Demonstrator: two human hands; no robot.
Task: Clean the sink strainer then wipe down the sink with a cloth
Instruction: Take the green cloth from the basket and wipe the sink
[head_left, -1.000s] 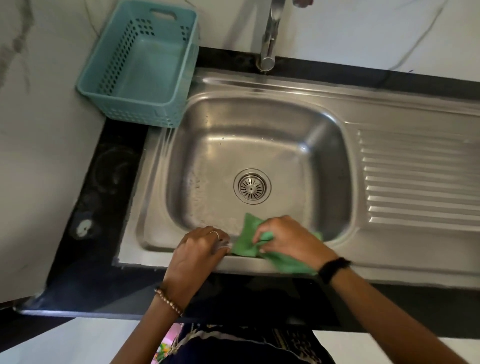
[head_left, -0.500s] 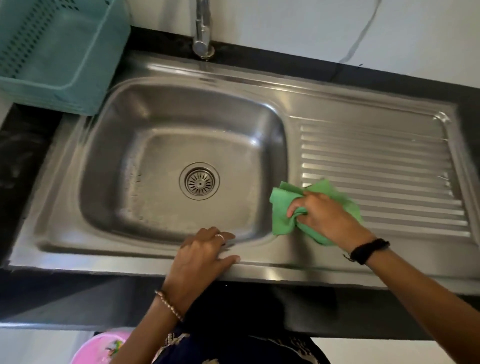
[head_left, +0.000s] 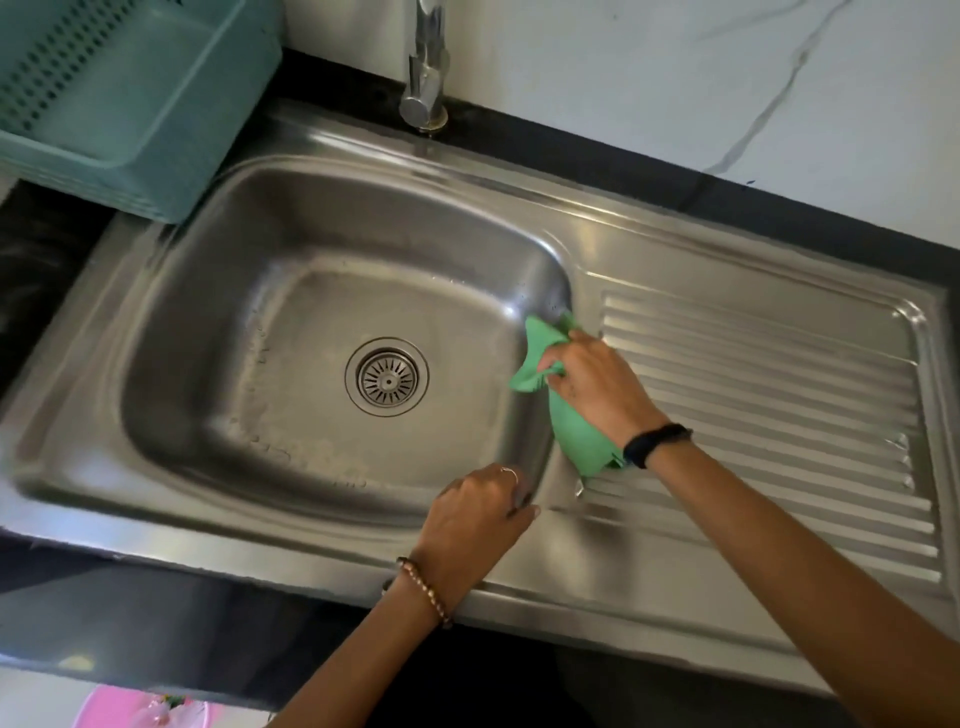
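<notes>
head view, steeply down, close over sink (head_left: 156, 322)

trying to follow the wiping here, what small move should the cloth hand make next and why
Probably sweep the cloth down the basin's right wall toward the strainer. The right hand holds it bunched at the basin's right rim, the left hand rests on the front rim, and droplets show on the basin floor.

Two bare forearms with no sleeves in view. The left hand (head_left: 475, 517) wears a thin ring (head_left: 509, 472) on one finger and, at the wrist, a slim bracelet of small beads (head_left: 425, 592) in gold and dark tones. The right hand (head_left: 597, 387) has bare fingers; its wrist carries a plain black band (head_left: 655, 444), smooth and snug.
</notes>
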